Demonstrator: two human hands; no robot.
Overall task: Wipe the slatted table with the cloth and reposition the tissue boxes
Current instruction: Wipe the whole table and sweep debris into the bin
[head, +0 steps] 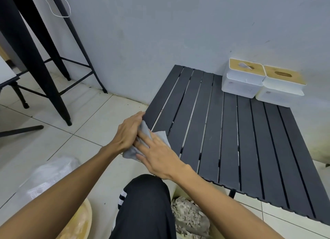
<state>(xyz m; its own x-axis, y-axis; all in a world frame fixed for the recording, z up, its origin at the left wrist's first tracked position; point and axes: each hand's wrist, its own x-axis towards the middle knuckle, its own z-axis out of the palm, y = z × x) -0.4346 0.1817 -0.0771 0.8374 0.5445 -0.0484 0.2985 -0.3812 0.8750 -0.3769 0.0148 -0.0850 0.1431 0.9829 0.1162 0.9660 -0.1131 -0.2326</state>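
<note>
A low black slatted table stands against the grey wall. Two white tissue boxes with wooden lids sit side by side at its far right corner: the left box shows a tissue poking out, the right box does not. A grey cloth lies at the table's near left edge. My left hand grips the cloth's bunched end off the table's edge. My right hand presses flat on the cloth, fingers spread.
A tall black metal stool stands on the tiled floor to the left. A plastic-wrapped bundle lies near my left arm. My knee in black trousers is below, with rubble beside it.
</note>
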